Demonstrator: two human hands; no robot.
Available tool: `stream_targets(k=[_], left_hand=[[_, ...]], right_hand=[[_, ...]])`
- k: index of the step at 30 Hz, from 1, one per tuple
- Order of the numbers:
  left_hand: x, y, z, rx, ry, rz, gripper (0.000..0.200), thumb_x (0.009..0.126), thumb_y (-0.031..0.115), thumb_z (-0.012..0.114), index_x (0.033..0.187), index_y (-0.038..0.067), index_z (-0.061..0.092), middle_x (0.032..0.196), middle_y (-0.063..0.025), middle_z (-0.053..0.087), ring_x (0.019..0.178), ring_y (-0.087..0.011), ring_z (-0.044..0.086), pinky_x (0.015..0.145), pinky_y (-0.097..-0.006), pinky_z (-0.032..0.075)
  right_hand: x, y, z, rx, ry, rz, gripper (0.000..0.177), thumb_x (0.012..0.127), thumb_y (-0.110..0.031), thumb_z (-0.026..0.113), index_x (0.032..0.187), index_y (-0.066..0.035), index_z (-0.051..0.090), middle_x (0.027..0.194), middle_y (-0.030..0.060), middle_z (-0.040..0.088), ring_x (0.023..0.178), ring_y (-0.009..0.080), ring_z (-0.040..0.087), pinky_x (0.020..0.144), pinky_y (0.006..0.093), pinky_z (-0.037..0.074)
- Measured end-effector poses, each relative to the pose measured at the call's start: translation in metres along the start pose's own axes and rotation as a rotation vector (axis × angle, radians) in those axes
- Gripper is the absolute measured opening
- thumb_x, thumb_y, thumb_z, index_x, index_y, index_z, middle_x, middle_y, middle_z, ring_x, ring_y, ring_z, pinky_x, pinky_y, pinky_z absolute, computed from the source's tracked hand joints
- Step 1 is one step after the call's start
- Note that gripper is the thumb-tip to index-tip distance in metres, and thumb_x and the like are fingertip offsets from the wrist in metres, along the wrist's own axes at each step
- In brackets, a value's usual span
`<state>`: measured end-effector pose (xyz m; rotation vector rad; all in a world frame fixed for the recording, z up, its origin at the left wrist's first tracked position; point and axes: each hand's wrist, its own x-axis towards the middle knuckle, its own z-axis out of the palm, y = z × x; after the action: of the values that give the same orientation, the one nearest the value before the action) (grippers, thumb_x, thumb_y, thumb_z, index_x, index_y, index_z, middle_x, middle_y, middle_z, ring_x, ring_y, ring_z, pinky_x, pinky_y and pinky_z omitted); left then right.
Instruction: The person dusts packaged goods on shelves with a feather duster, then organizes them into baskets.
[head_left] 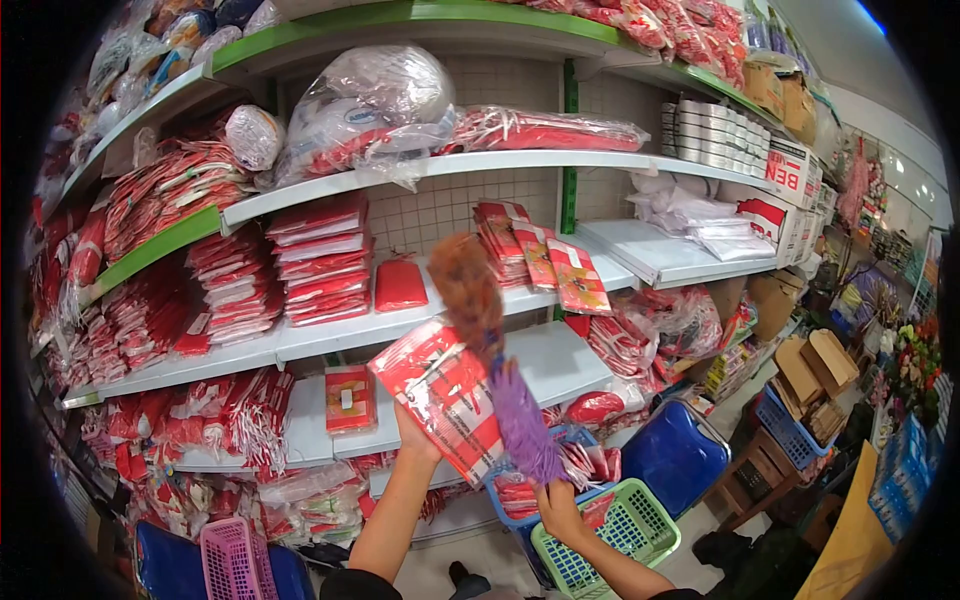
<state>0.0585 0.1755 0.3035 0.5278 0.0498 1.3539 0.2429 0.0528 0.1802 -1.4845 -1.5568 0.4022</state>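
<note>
My left hand is closed on the lower left edge of a red and white plastic-wrapped packet, held tilted in front of the shelves. In my right hand is a feather duster, gripped at its lower end. Its purple part is near the hand, and its brown tip is raised and blurred, crossing in front of the packet's right side. Behind it, more red packets lean on the middle shelf, beside a smaller red bundle.
Stacks of red packets fill the middle shelf's left side. A large plastic-wrapped bundle sits above. Below my right hand are a green basket and a blue chair. A pink basket stands at lower left.
</note>
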Motion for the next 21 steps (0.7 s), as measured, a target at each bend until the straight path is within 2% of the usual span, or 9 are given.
stream_targets(k=[3,4,7,8,11,15,16,19,21], left_hand=[[0.018,0.014,-0.016,-0.263,-0.258,-0.118,0.055,0.087,0.052,0.034,0.115,0.008,0.049,0.107,-0.0106,0.057,0.09,-0.0251,0.058,0.08,-0.0388,0.048],[0.029,0.017,-0.041,-0.045,-0.141,-0.059,0.052,0.085,0.055,0.038,0.107,0.01,0.052,0.095,-0.0073,0.06,0.078,-0.0215,0.059,0.069,-0.0354,0.05],[0.057,0.042,-0.098,-0.075,-0.287,-0.065,0.046,0.086,0.051,0.039,0.1,0.01,0.054,0.087,-0.0068,0.061,0.074,-0.0195,0.059,0.066,-0.0341,0.049],[0.069,0.044,-0.087,-0.031,-0.138,-0.022,0.045,0.087,0.049,0.038,0.101,0.009,0.054,0.09,-0.0074,0.061,0.077,-0.0202,0.059,0.069,-0.0348,0.049],[0.063,0.062,-0.013,0.013,0.084,0.001,0.045,0.089,0.044,0.035,0.105,0.007,0.053,0.098,-0.0085,0.06,0.089,-0.0241,0.058,0.08,-0.0401,0.047],[0.104,0.081,-0.093,-0.07,-0.265,-0.049,0.047,0.088,0.047,0.036,0.103,0.006,0.053,0.095,-0.0096,0.06,0.089,-0.0249,0.058,0.081,-0.0396,0.047],[0.098,0.087,-0.07,-0.138,-0.287,-0.056,0.046,0.089,0.045,0.037,0.103,0.005,0.053,0.094,-0.0102,0.06,0.087,-0.0245,0.058,0.08,-0.0397,0.047],[0.106,0.098,-0.064,0.093,-0.055,-0.053,0.053,0.089,0.047,0.035,0.115,0.003,0.049,0.111,-0.0137,0.056,0.098,-0.0262,0.057,0.086,-0.0414,0.046],[0.119,0.103,-0.083,0.123,-0.086,-0.109,0.055,0.089,0.047,0.035,0.118,0.002,0.047,0.116,-0.0145,0.054,0.101,-0.0267,0.055,0.088,-0.0413,0.045]], right_hand=[[0.018,-0.03,0.006,-0.047,-0.138,-0.137,0.025,0.08,-0.016,0.052,0.068,0.006,0.053,0.062,0.0265,0.054,0.059,0.0422,0.055,0.053,0.0461,0.042],[0.021,-0.034,0.011,-0.168,-0.243,-0.1,0.027,0.079,-0.016,0.051,0.065,0.007,0.054,0.064,0.0285,0.054,0.059,0.0425,0.055,0.056,0.0474,0.044],[0.046,-0.04,0.016,-0.185,-0.221,-0.268,0.029,0.079,-0.018,0.051,0.065,0.007,0.054,0.063,0.029,0.053,0.059,0.0431,0.055,0.057,0.0484,0.044],[0.057,-0.038,0.017,-0.26,-0.295,-0.172,0.026,0.084,-0.02,0.047,0.078,0.003,0.056,0.071,0.0259,0.056,0.065,0.0418,0.056,0.059,0.0478,0.045],[0.089,-0.047,0.029,-0.177,-0.1,-0.188,0.024,0.085,-0.018,0.045,0.077,0.002,0.055,0.069,0.0247,0.055,0.064,0.0416,0.056,0.059,0.0482,0.044],[0.115,-0.048,0.042,-0.434,-0.369,-0.403,0.023,0.085,-0.018,0.044,0.079,0.001,0.054,0.071,0.0248,0.056,0.064,0.0421,0.055,0.055,0.0473,0.044],[0.123,-0.041,0.049,-0.349,-0.297,-0.219,0.025,0.086,-0.02,0.046,0.082,0.003,0.053,0.075,0.0264,0.057,0.065,0.0428,0.056,0.055,0.0473,0.043],[0.164,-0.038,0.055,-0.157,-0.05,-0.105,0.028,0.085,-0.021,0.052,0.078,0.006,0.053,0.063,0.0261,0.053,0.058,0.0423,0.053,0.053,0.0462,0.04],[0.203,-0.046,0.055,0.015,0.059,-0.143,0.024,0.085,-0.019,0.052,0.084,0.005,0.05,0.055,0.0194,0.051,0.05,0.0366,0.051,0.049,0.044,0.038]])
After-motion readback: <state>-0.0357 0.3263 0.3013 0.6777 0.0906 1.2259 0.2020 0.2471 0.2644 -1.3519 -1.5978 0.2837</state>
